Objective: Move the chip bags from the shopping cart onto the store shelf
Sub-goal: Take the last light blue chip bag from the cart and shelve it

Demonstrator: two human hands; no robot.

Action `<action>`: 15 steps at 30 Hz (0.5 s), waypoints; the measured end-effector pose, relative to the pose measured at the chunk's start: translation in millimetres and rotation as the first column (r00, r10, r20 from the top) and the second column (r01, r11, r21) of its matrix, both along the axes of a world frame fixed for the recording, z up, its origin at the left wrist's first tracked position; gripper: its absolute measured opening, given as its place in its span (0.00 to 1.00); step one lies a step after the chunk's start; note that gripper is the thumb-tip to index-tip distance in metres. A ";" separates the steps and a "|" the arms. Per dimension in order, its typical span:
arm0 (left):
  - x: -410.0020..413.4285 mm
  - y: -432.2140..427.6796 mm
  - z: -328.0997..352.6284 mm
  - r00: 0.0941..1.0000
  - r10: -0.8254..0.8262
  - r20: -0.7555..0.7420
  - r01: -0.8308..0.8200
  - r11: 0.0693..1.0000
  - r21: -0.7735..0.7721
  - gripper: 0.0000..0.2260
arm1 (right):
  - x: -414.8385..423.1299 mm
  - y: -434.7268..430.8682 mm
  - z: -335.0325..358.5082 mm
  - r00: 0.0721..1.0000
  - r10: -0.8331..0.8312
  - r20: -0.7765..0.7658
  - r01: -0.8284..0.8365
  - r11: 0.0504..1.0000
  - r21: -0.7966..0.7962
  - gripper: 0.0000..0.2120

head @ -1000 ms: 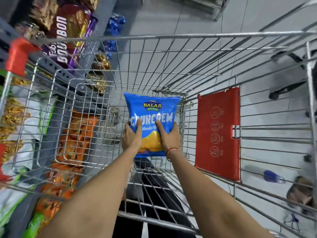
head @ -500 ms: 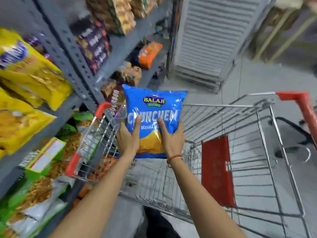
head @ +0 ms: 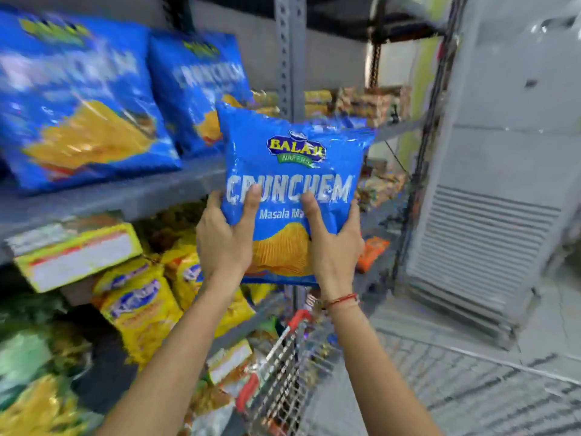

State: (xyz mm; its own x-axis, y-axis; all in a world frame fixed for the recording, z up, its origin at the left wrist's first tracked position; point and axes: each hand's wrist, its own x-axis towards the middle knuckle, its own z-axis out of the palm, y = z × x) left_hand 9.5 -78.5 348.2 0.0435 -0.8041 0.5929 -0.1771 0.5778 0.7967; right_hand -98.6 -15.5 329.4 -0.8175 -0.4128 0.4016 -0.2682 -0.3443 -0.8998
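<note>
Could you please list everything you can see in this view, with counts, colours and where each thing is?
Held chip bag: one, blue, upright in front of the shelf edge, in both hands.
Shelved chip bags: two, blue, leaning on the upper shelf, left.
Upper shelf: one, grey, left.
Yellow packets: several, lower shelf; count unclear from blur.
Yellow box: one, under the upper shelf.
Orange packet: one, lower shelf, right.
Shopping cart: one, wire with red trim, bottom centre.
Slatted unit: one, white, right.
Left hand: gripping the bag's lower left.
Right hand: gripping lower right, red wrist thread.
</note>
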 end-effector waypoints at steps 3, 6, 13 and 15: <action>42.9 0.2 45.6 0.996 0.080 -0.037 -0.083 0.991 -0.106 0.28 | 36.0 -10.4 44.7 0.995 0.090 -0.045 -0.094 0.991 -0.095 0.17; 84.6 1.4 82.3 0.986 0.148 -0.081 -0.161 0.968 -0.195 0.26 | 71.7 -20.0 81.4 0.982 0.169 -0.086 -0.180 0.971 -0.157 0.19; 178.5 2.5 130.1 0.926 0.339 -0.168 -0.372 0.894 -0.248 0.24 | 158.6 -50.1 134.5 0.900 0.404 -0.166 -0.431 0.883 -0.188 0.14; 204.3 2.3 136.0 0.905 0.386 -0.179 -0.420 0.876 -0.236 0.20 | 184.0 -58.5 143.2 0.863 0.466 -0.196 -0.499 0.845 -0.192 0.26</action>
